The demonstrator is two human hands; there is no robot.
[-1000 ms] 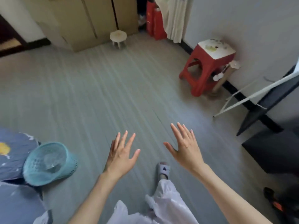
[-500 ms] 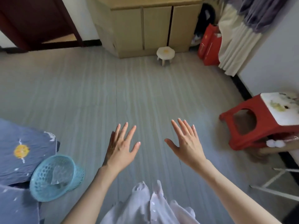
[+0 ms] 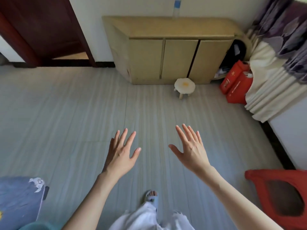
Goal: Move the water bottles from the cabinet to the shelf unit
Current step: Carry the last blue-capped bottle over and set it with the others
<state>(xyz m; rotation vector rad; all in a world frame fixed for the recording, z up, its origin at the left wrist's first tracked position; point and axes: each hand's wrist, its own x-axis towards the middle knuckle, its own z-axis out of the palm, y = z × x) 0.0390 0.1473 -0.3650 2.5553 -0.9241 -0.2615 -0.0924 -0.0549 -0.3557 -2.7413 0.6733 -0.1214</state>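
A low tan cabinet with three closed doors stands against the far wall. One water bottle with a blue label stands on its top at the back, partly cut off by the frame's upper edge. My left hand and my right hand are stretched out over the grey floor, fingers straight and spread, holding nothing. Both hands are well short of the cabinet. No shelf unit shows in this view.
A small white stool sits on the floor in front of the cabinet. Red bags and a curtain fill the right corner. A red plastic stool is at lower right, bedding at lower left, a dark door at upper left.
The view has turned left and tilted up, bringing the cabinet to the centre and closer. The red stool slid to the lower right. Both hands stay open and spread.
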